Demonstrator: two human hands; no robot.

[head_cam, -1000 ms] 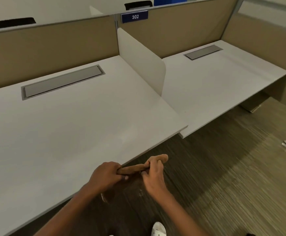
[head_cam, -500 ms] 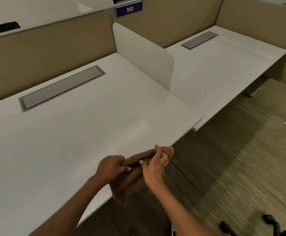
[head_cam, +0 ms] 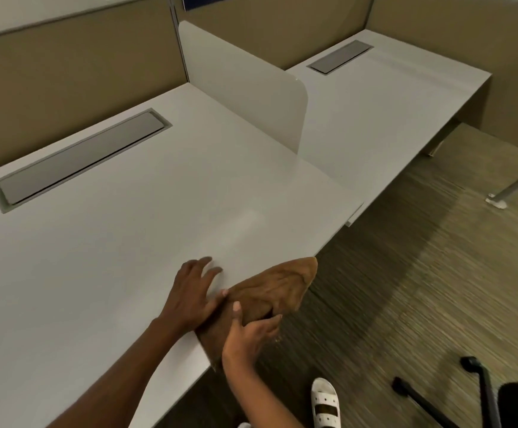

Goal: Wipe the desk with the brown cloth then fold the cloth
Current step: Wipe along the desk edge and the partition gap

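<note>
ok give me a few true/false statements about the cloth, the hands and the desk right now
1. The brown cloth lies at the near edge of the desk, partly hanging past it. True.
2. The left hand is lifted clear of the desk. False: it rests on the desktop with fingers spread, beside the cloth.
3. The right hand is on the cloth. True.
4. The cloth lies on top of the grey cable hatch. False: the hatch is far back on the desk, with nothing on it.
5. A white divider panel stands between two desks. True.
</note>
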